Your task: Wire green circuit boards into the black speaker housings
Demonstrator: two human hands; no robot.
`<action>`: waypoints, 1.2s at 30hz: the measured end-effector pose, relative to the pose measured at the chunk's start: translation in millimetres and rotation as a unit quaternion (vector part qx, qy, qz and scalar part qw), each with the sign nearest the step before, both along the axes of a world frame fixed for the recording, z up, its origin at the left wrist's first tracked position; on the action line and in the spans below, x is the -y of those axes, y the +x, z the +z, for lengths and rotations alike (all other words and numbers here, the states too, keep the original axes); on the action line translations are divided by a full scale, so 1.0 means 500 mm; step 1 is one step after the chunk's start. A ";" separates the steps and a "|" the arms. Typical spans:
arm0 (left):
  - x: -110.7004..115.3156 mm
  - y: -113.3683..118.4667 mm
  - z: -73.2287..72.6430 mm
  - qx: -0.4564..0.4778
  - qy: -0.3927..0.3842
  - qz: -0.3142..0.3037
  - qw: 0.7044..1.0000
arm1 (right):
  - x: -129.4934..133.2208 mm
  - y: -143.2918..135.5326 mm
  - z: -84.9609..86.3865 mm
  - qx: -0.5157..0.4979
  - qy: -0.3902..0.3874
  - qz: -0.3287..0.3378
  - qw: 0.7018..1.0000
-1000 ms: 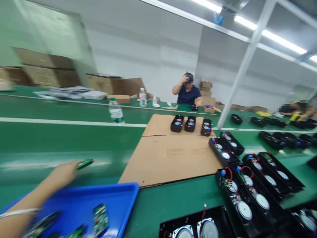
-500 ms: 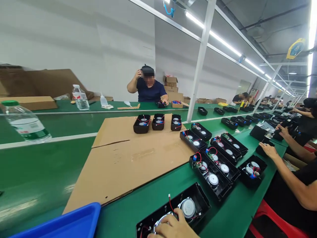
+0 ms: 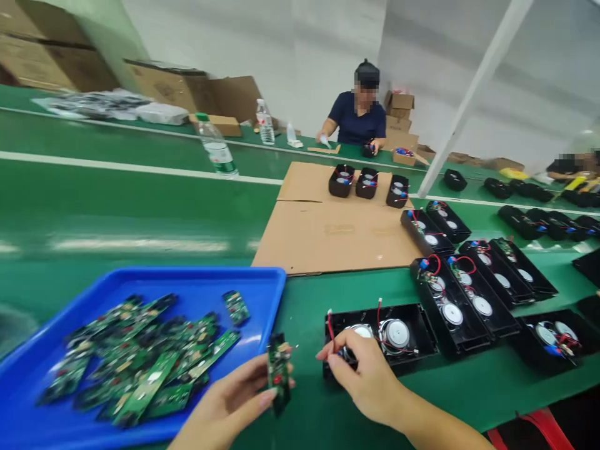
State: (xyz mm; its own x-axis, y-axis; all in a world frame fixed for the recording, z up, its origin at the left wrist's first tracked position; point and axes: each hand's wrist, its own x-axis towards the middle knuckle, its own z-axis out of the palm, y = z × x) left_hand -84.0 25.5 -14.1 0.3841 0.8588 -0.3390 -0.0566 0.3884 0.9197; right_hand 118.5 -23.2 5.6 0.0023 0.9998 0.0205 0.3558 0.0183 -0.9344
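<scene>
The left hand [image 3: 225, 403] pinches a circuit board [image 3: 278, 375]; the right hand [image 3: 370, 378] seems to pinch a red wire [image 3: 330, 326]. This handling step calls for steady fingers.

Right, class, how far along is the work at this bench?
Looks done: several black cases at right, green boards visible inside.
In hand: left hand holds a circuit board; right hand is at a red lead of the near case.
Apparently left: that case, no board visible inside; loose boards in the blue tray.
</scene>
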 end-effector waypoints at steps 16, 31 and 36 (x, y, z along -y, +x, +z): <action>0.045 0.092 -0.008 0.066 0.115 0.078 0.988 | -0.001 0.033 0.039 0.158 0.225 0.013 0.961; 0.058 0.142 0.015 0.009 0.070 0.122 0.990 | -0.005 0.023 0.043 0.137 0.172 0.044 0.974; 0.090 0.141 0.031 -0.109 0.133 0.138 0.975 | -0.013 0.002 0.007 0.304 0.313 -0.031 0.899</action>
